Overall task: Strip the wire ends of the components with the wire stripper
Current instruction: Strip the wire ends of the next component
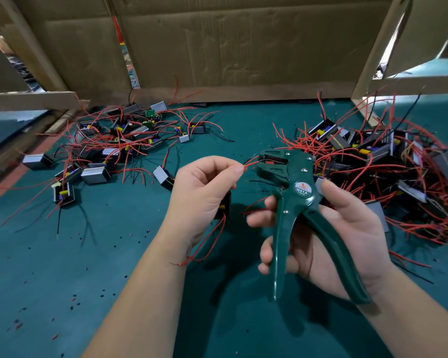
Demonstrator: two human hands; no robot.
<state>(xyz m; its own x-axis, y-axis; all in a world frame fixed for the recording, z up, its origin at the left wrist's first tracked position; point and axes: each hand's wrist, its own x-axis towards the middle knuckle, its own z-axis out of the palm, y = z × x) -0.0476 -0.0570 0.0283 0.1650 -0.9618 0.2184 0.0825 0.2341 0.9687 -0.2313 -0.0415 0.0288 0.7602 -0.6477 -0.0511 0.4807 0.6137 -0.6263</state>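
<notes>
My right hand [331, 228] grips the green wire stripper [299, 200] by its two spread handles, jaws pointing up and left. My left hand [204, 187] pinches a red wire [250, 163] between thumb and forefinger, and the wire's end lies in the stripper's jaws [272, 161]. A black component [224, 205] is tucked under the left palm, mostly hidden, and more red wires [207, 244] hang from it below the wrist.
A heap of components with red and black wires [378, 171] lies at the right on the green table mat [114, 254]. A looser spread of components [114, 143] lies at the left. Cardboard walls [230, 47] stand behind. Small bits of stripped insulation [74, 298] dot the mat.
</notes>
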